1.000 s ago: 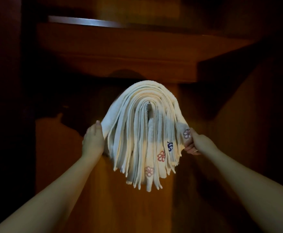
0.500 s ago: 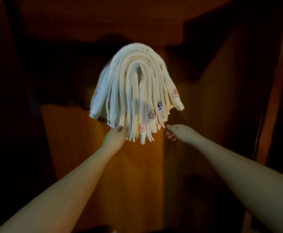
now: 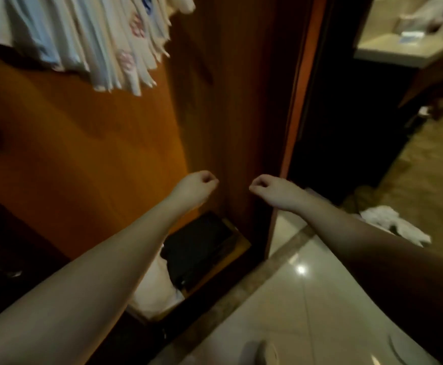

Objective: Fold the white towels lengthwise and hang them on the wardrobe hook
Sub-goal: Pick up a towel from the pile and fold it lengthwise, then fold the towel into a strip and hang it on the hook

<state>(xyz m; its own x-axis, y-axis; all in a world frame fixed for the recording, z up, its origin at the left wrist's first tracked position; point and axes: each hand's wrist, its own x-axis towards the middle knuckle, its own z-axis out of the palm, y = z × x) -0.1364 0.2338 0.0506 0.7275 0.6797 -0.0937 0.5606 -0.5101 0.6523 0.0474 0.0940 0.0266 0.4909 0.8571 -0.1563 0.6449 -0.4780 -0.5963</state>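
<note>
Hung in a thick sheaf, white flower-embroidered towels (image 3: 83, 40); left hand (image 3: 195, 189) and right hand (image 3: 273, 189) apart, curled, holding nothing. Next, probably, fetching the crumpled white cloth (image 3: 396, 223) from the floor.

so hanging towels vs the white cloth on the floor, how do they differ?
The hanging towels are folded in neat layers; the floor cloth lies crumpled. The towels hang high inside the wardrobe; the cloth lies outside it on the floor. Flower motifs show on the towels, none on the cloth. Both are white.
</note>
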